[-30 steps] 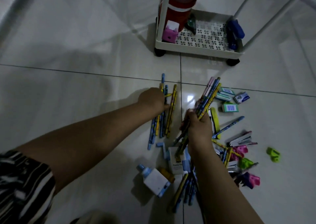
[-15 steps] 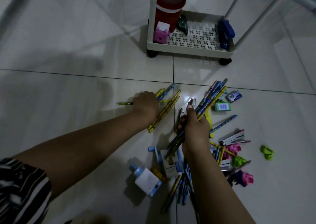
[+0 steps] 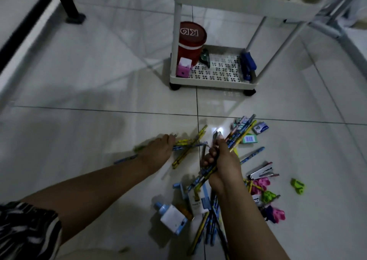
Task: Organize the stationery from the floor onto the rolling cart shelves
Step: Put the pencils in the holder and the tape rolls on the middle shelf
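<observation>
Gathering step: right hand (image 3: 222,166) grips bundle of blue-yellow pencils (image 3: 241,132); left hand (image 3: 156,152) blurred, grip unclear, over loose pencils (image 3: 184,152). Next: add to bundle, carry to white rolling cart (image 3: 214,82).

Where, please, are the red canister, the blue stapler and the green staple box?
red canister (image 3: 192,34): head view, on its lid.
blue stapler (image 3: 247,63): head view, on its top arm.
green staple box (image 3: 249,139): head view, on its label.

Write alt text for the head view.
A person's right hand grips a bundle of pencils above stationery scattered on a tiled floor, while the left hand gathers loose pencils. A white rolling cart stands beyond.
</observation>
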